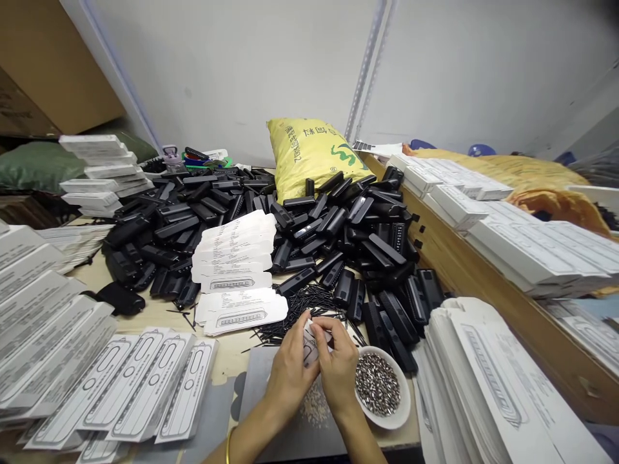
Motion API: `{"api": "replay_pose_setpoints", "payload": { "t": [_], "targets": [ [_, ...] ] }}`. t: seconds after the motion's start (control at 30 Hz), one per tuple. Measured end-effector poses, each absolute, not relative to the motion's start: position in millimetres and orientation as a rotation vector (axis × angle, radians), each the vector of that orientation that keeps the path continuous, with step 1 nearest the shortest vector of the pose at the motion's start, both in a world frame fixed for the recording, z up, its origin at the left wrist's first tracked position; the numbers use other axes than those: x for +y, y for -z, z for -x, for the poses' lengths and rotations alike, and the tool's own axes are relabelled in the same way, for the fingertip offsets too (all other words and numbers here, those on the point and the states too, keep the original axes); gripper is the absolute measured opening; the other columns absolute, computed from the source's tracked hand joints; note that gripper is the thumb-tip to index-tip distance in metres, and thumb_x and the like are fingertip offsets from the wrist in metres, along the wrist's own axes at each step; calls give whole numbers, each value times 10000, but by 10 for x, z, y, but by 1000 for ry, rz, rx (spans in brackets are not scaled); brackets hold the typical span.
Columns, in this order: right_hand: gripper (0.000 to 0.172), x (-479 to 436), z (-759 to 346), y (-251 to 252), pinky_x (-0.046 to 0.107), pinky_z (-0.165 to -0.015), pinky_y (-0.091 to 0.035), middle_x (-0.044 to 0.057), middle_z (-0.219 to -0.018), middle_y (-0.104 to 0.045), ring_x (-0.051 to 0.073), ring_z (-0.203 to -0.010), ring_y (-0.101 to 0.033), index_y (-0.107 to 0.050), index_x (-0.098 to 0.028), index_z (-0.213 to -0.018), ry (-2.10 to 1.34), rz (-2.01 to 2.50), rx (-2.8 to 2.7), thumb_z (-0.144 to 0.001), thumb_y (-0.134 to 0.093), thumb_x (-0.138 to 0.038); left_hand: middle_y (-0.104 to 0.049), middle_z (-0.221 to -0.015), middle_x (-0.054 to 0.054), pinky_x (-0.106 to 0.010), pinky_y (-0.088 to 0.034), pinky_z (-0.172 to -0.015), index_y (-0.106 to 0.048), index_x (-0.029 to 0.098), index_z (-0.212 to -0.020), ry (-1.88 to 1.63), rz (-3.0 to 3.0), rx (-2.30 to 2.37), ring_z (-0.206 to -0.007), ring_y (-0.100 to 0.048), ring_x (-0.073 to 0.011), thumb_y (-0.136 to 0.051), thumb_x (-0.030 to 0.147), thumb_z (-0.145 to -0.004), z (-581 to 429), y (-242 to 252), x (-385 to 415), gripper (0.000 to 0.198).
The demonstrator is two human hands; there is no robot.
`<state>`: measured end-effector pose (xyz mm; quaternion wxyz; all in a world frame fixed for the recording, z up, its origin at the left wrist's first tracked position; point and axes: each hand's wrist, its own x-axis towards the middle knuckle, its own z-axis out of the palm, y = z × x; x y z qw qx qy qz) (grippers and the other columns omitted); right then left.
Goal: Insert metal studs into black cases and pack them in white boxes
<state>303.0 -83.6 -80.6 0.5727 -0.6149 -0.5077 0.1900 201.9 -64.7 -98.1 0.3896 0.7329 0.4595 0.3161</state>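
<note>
My left hand (290, 367) and my right hand (336, 354) meet over a grey board at the table's front. Between their fingers is a small white printed box (310, 348), partly covered by both hands. Just right of my right hand stands a white bowl (402, 412) full of small metal pieces (380, 385). Beyond my hands lies a heap of thin black sticks (309, 303). Flat white printed cartons (246, 311) are stacked behind and to the left of my left hand. Small beige bits (315, 407) are scattered on the grey board (256, 374) below my wrists.
Black plastic cases (333, 219) pile across the back before a yellow sack (309, 151). Filled-out white boxes (164, 386) line the left side. Tall stacks of flat cartons (503, 374) stand at the right, beside a wooden ledge (464, 264) bearing more boxes (532, 251).
</note>
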Motion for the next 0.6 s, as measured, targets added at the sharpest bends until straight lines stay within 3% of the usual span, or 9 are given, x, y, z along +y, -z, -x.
{"api": "replay_pose_setpoints", "payload": {
  "t": [0.13,0.27,0.47,0.6],
  "targets": [
    [187,-861,-2957,846,335,-820,-501,54,-936,-692,188,-901,-630,-666,-218,-946,-402,1382,-1231,-927,-480,-208,-395,-1458,-169,-506,-324,-1108,-249,168,-1452,-862,-1883,1166,-1345,-384,-263,-464,224,-863,-2002,1054,-622,630],
    [324,-857,-2858,937,427,-930,-499,75,-1116,-680,222,-1112,-586,-622,-222,-1166,-250,1205,-1389,-914,-444,-124,-387,-1455,-194,-494,-337,-1102,-216,146,-1452,-915,-1806,1197,-1326,-414,-263,-411,325,-908,-1898,1088,-553,604],
    [353,-724,-2892,866,428,-866,-538,102,-1027,-704,226,-1000,-623,-637,-179,-1130,-101,1158,-1616,-858,-438,-71,-499,-1370,-159,-460,-337,-1089,-336,176,-1394,-933,-1634,1218,-1255,-491,-246,-418,319,-896,-1891,1033,-496,525],
    [330,-773,-2984,794,393,-877,-534,77,-1026,-702,207,-1012,-619,-650,-209,-1092,-215,1150,-1643,-873,-430,-98,-601,-1240,-146,-427,-409,-997,-451,194,-1307,-959,-1554,1224,-1130,-576,-284,-617,324,-760,-1853,808,-517,586]
  ]
}}
